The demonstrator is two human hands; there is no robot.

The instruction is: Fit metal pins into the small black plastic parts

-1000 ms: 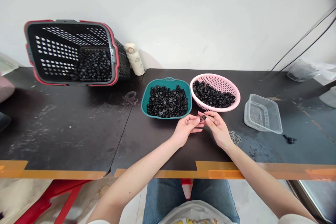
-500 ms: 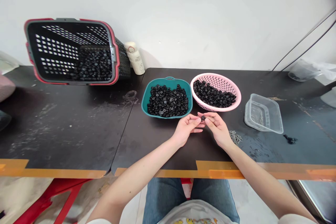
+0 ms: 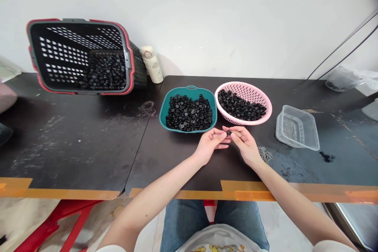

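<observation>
A small black plastic piece [image 3: 228, 132] is pinched between my two hands, just in front of the baskets. My left hand [image 3: 208, 145] has thumb and fingers closed on its left side. From the right, my right hand [image 3: 245, 146] grips the same piece with thumb and forefinger. Behind my left hand stands a teal basket [image 3: 163, 120] full of black round pieces with centre holes. A pink basket [image 3: 267, 116] with black cap-like pieces is behind my right hand. Beside my right wrist lies a pile of small metal screws or pins [image 3: 265, 154], partly hidden.
A clear plastic box [image 3: 313, 138] with some small metal parts stands at the right, near a little black heap [image 3: 327, 157]. At the back left, a tipped grey-and-red basket [image 3: 130, 53] holds more black pieces, beside a white bottle [image 3: 153, 67]. Orange tape [image 3: 201, 195] runs along the table's front edge.
Both hands stay in place around the small black piece. The view has shifted very slightly; nothing else visibly differs.
</observation>
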